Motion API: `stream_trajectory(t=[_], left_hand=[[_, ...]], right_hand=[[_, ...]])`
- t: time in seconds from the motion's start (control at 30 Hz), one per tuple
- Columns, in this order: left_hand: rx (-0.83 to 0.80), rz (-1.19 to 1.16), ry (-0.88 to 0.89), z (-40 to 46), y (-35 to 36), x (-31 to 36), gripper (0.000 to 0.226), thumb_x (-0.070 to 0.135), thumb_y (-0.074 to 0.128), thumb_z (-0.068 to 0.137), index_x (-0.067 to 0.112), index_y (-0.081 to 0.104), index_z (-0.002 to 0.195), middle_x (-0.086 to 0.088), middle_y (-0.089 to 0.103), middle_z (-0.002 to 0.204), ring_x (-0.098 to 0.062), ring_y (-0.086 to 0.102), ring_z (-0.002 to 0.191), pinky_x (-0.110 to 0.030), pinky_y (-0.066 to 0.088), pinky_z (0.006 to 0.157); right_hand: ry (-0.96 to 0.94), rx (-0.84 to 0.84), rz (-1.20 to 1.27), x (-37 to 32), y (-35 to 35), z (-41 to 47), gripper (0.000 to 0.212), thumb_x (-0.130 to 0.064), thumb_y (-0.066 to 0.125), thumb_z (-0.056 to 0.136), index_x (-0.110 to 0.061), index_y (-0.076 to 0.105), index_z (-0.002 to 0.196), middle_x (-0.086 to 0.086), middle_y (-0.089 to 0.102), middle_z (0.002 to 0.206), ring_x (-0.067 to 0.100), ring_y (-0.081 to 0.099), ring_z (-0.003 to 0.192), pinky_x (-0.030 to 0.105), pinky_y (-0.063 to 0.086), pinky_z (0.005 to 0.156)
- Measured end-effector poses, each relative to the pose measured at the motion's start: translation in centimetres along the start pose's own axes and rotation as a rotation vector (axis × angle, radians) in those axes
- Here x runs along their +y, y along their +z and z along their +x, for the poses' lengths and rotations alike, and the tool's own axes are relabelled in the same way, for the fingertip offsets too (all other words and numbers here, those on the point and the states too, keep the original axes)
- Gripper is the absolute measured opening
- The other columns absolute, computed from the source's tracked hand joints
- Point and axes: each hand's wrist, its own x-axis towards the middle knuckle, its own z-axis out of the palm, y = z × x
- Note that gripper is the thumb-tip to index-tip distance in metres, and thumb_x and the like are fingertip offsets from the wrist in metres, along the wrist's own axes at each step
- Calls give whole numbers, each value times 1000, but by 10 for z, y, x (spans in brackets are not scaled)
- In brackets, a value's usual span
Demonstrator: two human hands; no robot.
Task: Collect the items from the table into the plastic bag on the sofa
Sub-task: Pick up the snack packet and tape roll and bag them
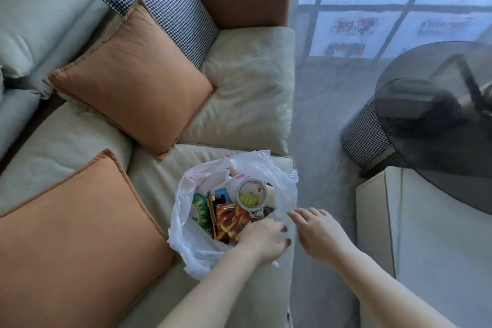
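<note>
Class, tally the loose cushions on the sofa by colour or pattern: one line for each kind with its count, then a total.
Orange cushions: 2, one near the middle of the sofa and one at the lower left
Black-and-white houndstooth cushion: 1
Total: 3

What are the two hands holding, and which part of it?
The left hand grips the near rim of the thin white plastic bag on the sofa. The right hand has its fingers on the bag's right edge; whether it grips cannot be told.
</note>
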Motion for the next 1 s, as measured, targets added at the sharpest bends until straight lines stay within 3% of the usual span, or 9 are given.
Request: stream_trajectory(t=[0.07, 0.1, 0.17, 0.2, 0.27, 0.5, 0.67, 0.87, 1.0], left_hand=[[-50, 58, 41, 1, 18, 28, 46, 45, 44, 95, 22, 51, 134, -3, 54, 135, -24, 50, 126, -37, 42, 101], [-71, 79, 55, 1, 29, 41, 46, 46, 45, 95, 22, 51, 133, -3, 54, 135, -24, 50, 126, -36, 42, 102], [-95, 131, 78, -1, 53, 69, 46, 47, 45, 93, 23, 52, 132, -3, 55, 135, -24, 51, 126, -36, 42, 102], [-106, 162, 91, -4, 65, 83, 45, 48, 45, 93, 23, 52, 131, -3, 55, 135, -24, 51, 126, -36, 42, 101], [-133, 212, 114, -10, 91, 110, 45, 47, 45, 94, 22, 53, 130, -4, 55, 135, -24, 51, 126, -35, 42, 100], [-232, 418, 210, -45, 185, 198, 41, 46, 43, 94, 19, 56, 123, -4, 57, 127, -25, 52, 123, -37, 44, 100], [-295, 556, 304, -76, 251, 255, 40, 47, 43, 93, 20, 56, 120, -3, 57, 127, -23, 52, 122, -34, 45, 97], [-362, 689, 416, -104, 319, 307, 30, 43, 43, 92, 20, 57, 106, -4, 62, 117, -25, 58, 110, -31, 47, 83], [-417, 754, 464, -114, 364, 323, 33, 44, 44, 91, 25, 59, 113, 3, 62, 120, -20, 58, 113, -27, 46, 83]], right_hand=[[131, -66, 36, 14, 10, -42, 63, -35, 79, 46, -22, 68, 107, -8, 72, 95, 14, 69, 80, 24, 55, 72], [218, -77, 49, 20, 16, -64, 62, -35, 72, 60, -21, 62, 120, -5, 69, 109, 17, 67, 95, 28, 52, 85], [385, -165, 101, 32, 27, -109, 60, -32, 51, 85, -21, 37, 142, -4, 51, 138, 21, 49, 125, 34, 34, 107], [455, -184, 133, 37, 31, -132, 59, -33, 43, 90, -21, 29, 146, -5, 45, 143, 20, 43, 131, 34, 28, 111], [557, -198, 152, 43, 39, -178, 55, -38, 37, 94, -22, 27, 146, -4, 46, 142, 19, 41, 132, 34, 27, 110], [840, -169, 322, 40, 80, -330, 41, -41, 38, 93, -22, 48, 128, -1, 59, 127, 22, 50, 122, 35, 32, 102], [988, -102, 401, 26, 111, -430, 39, -39, 39, 93, -20, 50, 125, 2, 61, 122, 23, 52, 118, 35, 34, 100], [1227, -115, 556, -1, 157, -533, 40, -38, 38, 95, -18, 49, 128, 4, 60, 123, 25, 51, 118, 37, 34, 101], [1388, -157, 699, -32, 197, -579, 38, -37, 38, 95, -18, 50, 126, 6, 59, 125, 25, 49, 120, 37, 34, 102]])
